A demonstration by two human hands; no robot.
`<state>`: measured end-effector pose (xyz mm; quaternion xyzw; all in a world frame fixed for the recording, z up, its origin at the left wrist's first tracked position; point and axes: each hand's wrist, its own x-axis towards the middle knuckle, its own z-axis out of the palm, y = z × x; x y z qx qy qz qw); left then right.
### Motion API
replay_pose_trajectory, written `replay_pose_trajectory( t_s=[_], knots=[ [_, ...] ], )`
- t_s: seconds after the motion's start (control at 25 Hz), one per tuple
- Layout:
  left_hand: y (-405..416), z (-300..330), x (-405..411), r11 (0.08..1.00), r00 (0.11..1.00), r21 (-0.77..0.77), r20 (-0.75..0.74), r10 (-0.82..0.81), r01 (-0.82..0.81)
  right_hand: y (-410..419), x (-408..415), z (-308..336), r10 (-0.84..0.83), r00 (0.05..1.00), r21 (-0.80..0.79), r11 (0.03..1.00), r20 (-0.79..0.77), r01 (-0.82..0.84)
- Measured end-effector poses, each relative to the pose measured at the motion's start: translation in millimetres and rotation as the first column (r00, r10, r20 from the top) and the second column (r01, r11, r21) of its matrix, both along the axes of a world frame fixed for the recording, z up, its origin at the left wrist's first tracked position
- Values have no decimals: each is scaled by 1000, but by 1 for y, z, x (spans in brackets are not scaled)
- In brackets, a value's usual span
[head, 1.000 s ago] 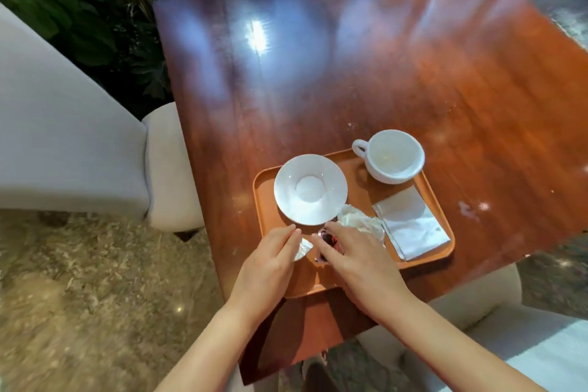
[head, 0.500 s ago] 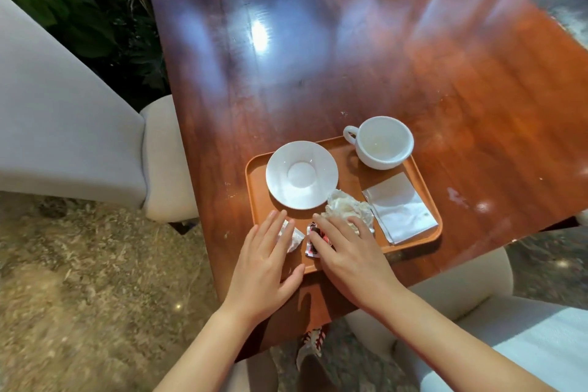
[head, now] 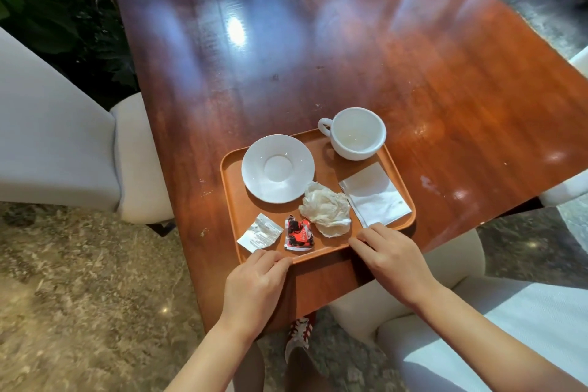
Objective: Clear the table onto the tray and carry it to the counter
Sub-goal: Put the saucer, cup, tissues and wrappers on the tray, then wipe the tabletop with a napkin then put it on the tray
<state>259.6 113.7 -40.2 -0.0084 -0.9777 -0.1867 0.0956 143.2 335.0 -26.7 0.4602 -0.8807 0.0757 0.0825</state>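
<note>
Here the orange tray (head: pixel 229 188) lay on the wooden table (head: pixel 318 57), low in the frame's centre, carrying a saucer (head: pixel 277 168), cup (head: pixel 356 133), napkin (head: pixel 375 194) and wrappers. The left hand (head: pixel 254 288) and right hand (head: pixel 393 259) touched its near rim with curled fingers; whether they gripped it, I cannot tell.

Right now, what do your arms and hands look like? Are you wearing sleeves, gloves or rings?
Both arms are bare up to where the picture ends, so no sleeves show. The left hand and the right hand wear no gloves, and I see no rings, watch or bracelets. The fingers are bare too, with short, plain nails. No markings show.
</note>
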Motion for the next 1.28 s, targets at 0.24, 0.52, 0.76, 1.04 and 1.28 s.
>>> replay_pose_trajectory(
  t_s=[0.24,0.52,0.76,1.04,1.28],
  knots=[
    [-36,-8,-16,989,989,20,-15,147,-147,-41,-16,-6,-11,1000,-38,999,0,11],
    [-73,-4,-61,972,971,-1,-49,233,-234,-97,-55,-9,-181,983,-103,977,37,184],
    [-90,-7,-81,961,960,-12,-62,274,-275,-119,-76,-7,-181,981,-101,977,72,188],
    [-72,-8,-74,972,967,90,-114,228,-218,-101,-90,10,-182,965,-216,951,187,221],
    [-29,-25,-56,993,988,47,105,-111,107,-100,-137,4,-302,909,80,953,288,292]
  ],
)
